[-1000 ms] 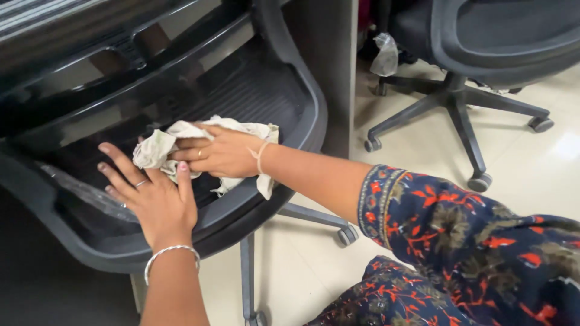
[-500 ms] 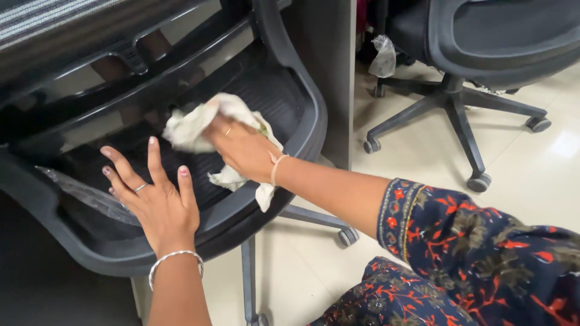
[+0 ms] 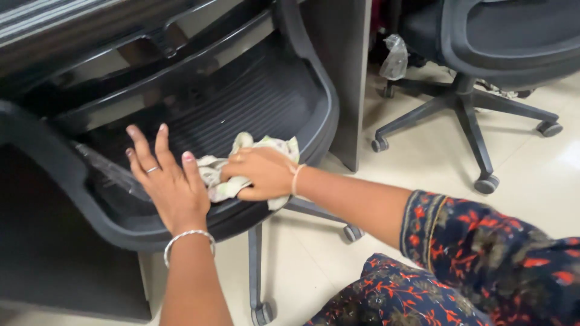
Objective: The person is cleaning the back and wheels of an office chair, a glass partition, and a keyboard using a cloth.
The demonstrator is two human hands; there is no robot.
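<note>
At the lower edge of a tipped black mesh chair back [image 3: 241, 102], a crumpled pale cloth [image 3: 226, 178] is pressed against the frame.
Right hand [image 3: 263, 175] has its fingers closed around the cloth, bunching it so it bears on the rim; left hand [image 3: 172, 187] lies flat with fingers spread wide, seemingly to steady the chair. Another office chair [image 3: 483, 42] stands well apart on the tiled floor [image 3: 423, 169].

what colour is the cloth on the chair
Off-white with faint green marks; the cloth shows best in the head view.
</note>
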